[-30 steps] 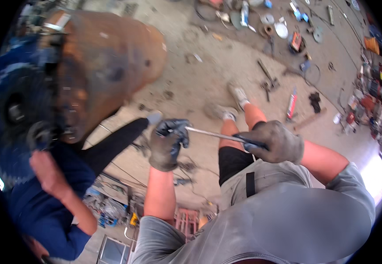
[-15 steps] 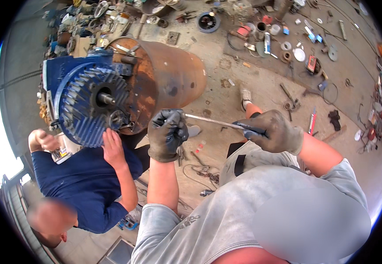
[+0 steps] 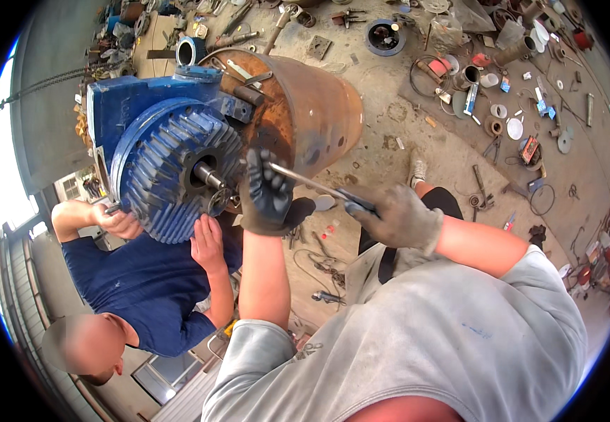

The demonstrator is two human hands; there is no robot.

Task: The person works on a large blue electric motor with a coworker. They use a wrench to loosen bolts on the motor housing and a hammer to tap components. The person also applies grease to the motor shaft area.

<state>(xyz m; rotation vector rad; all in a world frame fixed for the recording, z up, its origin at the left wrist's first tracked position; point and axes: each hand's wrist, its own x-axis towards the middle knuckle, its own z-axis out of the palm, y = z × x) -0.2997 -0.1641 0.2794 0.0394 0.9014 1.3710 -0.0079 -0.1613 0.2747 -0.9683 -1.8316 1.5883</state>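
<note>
My right hand [image 3: 407,218], in a dark work glove, is closed round the dark handle of a long screwdriver [image 3: 308,181]. Its metal shaft slopes up to the left. Beside the tip, my gloved left hand [image 3: 266,200] is open, palm showing, fingers raised and thumb out to the side. Whether the tip touches the fingers I cannot tell. Just left of that hand stands a blue finned motor [image 3: 178,162] with a bare metal shaft [image 3: 208,174] projecting from its middle. A co-worker's hand [image 3: 210,243] touches its lower edge, and their other hand [image 3: 118,221] is at its lower left side.
A rusty steel drum [image 3: 319,105] stands beside the motor, with spanners on top. The co-worker in a dark blue shirt [image 3: 150,288] is at lower left. Loose tools, a black round pan [image 3: 385,37] and scattered parts lie across the floor. A chain [image 3: 59,77] hangs at left.
My left hand has opened from a closed grip at the screwdriver's tip. My right hand and the screwdriver have moved left, nearer the motor. The co-worker's far hand has come to the motor's side.
</note>
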